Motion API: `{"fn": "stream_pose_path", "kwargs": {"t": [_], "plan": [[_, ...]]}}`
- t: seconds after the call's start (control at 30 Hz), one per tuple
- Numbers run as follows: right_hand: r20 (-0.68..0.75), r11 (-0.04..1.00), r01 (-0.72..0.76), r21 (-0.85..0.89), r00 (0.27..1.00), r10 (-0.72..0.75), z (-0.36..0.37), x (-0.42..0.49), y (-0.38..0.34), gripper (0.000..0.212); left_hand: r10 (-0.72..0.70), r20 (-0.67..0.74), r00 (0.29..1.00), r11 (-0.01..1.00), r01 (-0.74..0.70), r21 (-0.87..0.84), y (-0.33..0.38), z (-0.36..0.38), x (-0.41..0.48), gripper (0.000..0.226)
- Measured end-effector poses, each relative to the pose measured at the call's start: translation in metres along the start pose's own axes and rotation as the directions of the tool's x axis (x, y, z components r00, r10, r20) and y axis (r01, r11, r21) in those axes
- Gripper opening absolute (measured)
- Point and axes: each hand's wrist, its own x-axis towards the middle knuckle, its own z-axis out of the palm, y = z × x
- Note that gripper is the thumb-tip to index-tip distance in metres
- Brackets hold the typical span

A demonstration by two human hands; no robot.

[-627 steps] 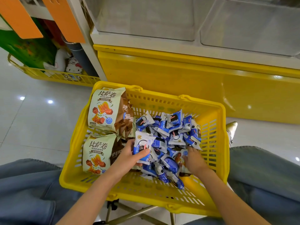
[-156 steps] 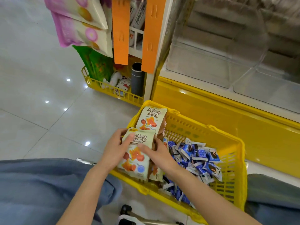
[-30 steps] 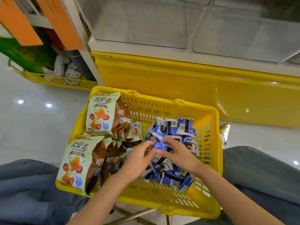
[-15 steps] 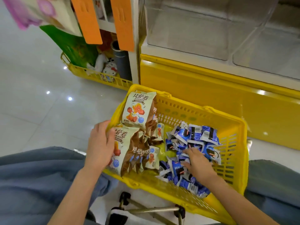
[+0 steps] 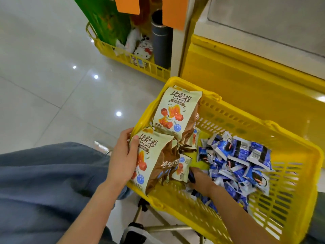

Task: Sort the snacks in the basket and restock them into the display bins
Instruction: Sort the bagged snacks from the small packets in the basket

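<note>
We've got the yellow basket (image 5: 288, 191) at approx. 4 o'clock, with the clear display bin (image 5: 263, 23) up at 1 o'clock. Inside, L side: big snack bags (image 5: 175, 111) in two stacks. R side: a heap of blue packets (image 5: 237, 164). Our left hand (image 5: 123, 159) grasps the near stack, bags at its 3 o'clock, thumb on the front. Our right hand (image 5: 200, 181) sits btwn bags and packets, packets at its 2 o'clock. Its fingers are buried, so we can't tell its grip.

The right hand (image 5: 200, 182) had its fingers buried among the blue cookie packets (image 5: 237, 162), grip unreadable. The left hand (image 5: 123, 161) hid its fingertips behind a pizza-roll bag (image 5: 154, 154). The display bin (image 5: 263, 23) ran off the top edge.
</note>
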Motion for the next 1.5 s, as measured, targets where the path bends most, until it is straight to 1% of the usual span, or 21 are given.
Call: {"fn": "stream_pose_path", "kwargs": {"t": [0.13, 0.23, 0.3, 0.4, 0.53, 0.67, 0.73, 0.83, 0.9, 0.93, 0.97, 1.03, 1.1, 1.13, 1.17, 1.2, 1.23, 1.27, 1.33, 1.4, 1.5], "plan": [[0.087, 0.995, 0.0, -0.099, 0.996, 0.009, -0.004, 0.007, -0.003, 0.07, -0.015, -0.002, 1.0, 1.0, 0.015, 0.005, 0.002, 0.0, 0.0, 0.031], [0.138, 0.989, -0.055, -0.14, 0.988, 0.074, -0.008, 0.01, 0.0, 0.073, -0.015, -0.001, 1.0, 1.0, 0.015, -0.012, 0.003, 0.0, -0.001, 0.032], [0.129, 0.976, -0.089, -0.199, 0.985, 0.116, -0.01, 0.007, 0.001, 0.072, -0.01, 0.009, 1.0, 1.0, 0.01, -0.014, 0.003, -0.002, 0.0, 0.027], [0.053, 0.959, -0.114, -0.259, 0.99, 0.131, -0.01, -0.001, 0.003, 0.076, 0.009, 0.031, 0.999, 1.0, -0.009, 0.001, 0.002, -0.003, 0.001, 0.023], [-0.039, 0.989, -0.115, -0.088, 0.993, 0.112, -0.012, -0.017, 0.004, 0.07, 0.027, 0.04, 0.999, 0.999, -0.027, 0.017, 0.003, -0.005, 0.002, 0.021], [-0.273, 0.998, -0.062, -0.02, 0.96, 0.054, -0.028, -0.045, -0.001, 0.075, 0.035, 0.037, 0.999, 0.995, -0.039, 0.087, 0.005, -0.011, 0.005, 0.023], [-0.378, 0.998, -0.037, -0.049, 0.926, 0.016, -0.041, -0.063, -0.002, 0.078, 0.063, 0.004, 0.998, 0.99, -0.063, 0.124, 0.013, -0.013, 0.004, 0.021], [-0.442, 0.997, -0.046, -0.064, 0.897, 0.013, -0.055, -0.091, 0.005, 0.077, 0.217, -0.12, 0.969, 0.95, -0.181, 0.254, 0.035, -0.01, -0.007, 0.028], [-0.434, 0.998, -0.053, 0.026, 0.899, 0.059, -0.063, -0.109, 0.016, 0.067, 0.406, -0.168, 0.898, 0.889, -0.346, 0.299, 0.056, 0.0, -0.023, 0.026], [-0.424, 0.997, -0.056, 0.055, 0.903, 0.074, -0.066, -0.118, 0.021, 0.061, 0.495, -0.134, 0.859, 0.847, -0.442, 0.295, 0.066, 0.01, -0.034, 0.024], [-0.412, 0.997, -0.06, 0.05, 0.908, 0.076, -0.068, -0.125, 0.028, 0.055, 0.566, -0.057, 0.823, 0.801, -0.532, 0.275, 0.073, 0.022, -0.044, 0.022], [-0.407, 0.998, -0.066, -0.006, 0.912, 0.057, -0.072, -0.137, 0.04, 0.048, 0.605, 0.186, 0.774, 0.744, -0.633, 0.216, 0.079, 0.055, -0.062, 0.021], [-0.437, 0.998, -0.052, 0.018, 0.898, 0.055, -0.071, -0.144, 0.049, 0.05, 0.5, 0.444, 0.743, 0.761, -0.622, 0.184, 0.073, 0.092, -0.068, 0.024], [-0.453, 0.996, -0.034, 0.081, 0.889, 0.068, -0.069, -0.146, 0.053, 0.056, 0.385, 0.564, 0.73, 0.808, -0.562, 0.177, 0.066, 0.11, -0.066, 0.027], [-0.474, 0.987, -0.015, 0.159, 0.876, 0.09, -0.067, -0.147, 0.057, 0.063, 0.224, 0.677, 0.701, 0.869, -0.458, 0.186, 0.056, 0.125, -0.062, 0.031], [-0.483, 0.976, -0.009, 0.218, 0.868, 0.115, -0.064, -0.147, 0.06, 0.064, 0.051, 0.761, 0.646, 0.913, -0.338, 0.226, 0.046, 0.138, -0.055, 0.037], [-0.48, 0.969, -0.017, 0.248, 0.866, 0.139, -0.061, -0.147, 0.064, 0.063, -0.099, 0.806, 0.584, 0.923, -0.25, 0.294, 0.035, 0.148, -0.048, 0.044], [-0.46, 0.964, -0.042, 0.264, 0.873, 0.164, -0.057, -0.145, 0.068, 0.06, -0.212, 0.822, 0.528, 0.901, -0.22, 0.374, 0.025, 0.156, -0.042, 0.05], [-0.428, 0.963, -0.116, 0.243, 0.878, 0.213, -0.051, -0.138, 0.076, 0.055, -0.345, 0.816, 0.463, 0.82, -0.273, 0.502, 0.007, 0.169, -0.034, 0.056], [-0.438, 0.953, -0.177, 0.247, 0.856, 0.272, -0.047, -0.129, 0.08, 0.053, -0.4, 0.795, 0.456, 0.771, -0.302, 0.561, -0.004, 0.179, -0.033, 0.057], [-0.476, 0.917, -0.188, 0.351, 0.807, 0.348, -0.049, -0.117, 0.082, 0.053, -0.421, 0.779, 0.465, 0.77, -0.271, 0.578, -0.014, 0.189, -0.038, 0.051]]}}
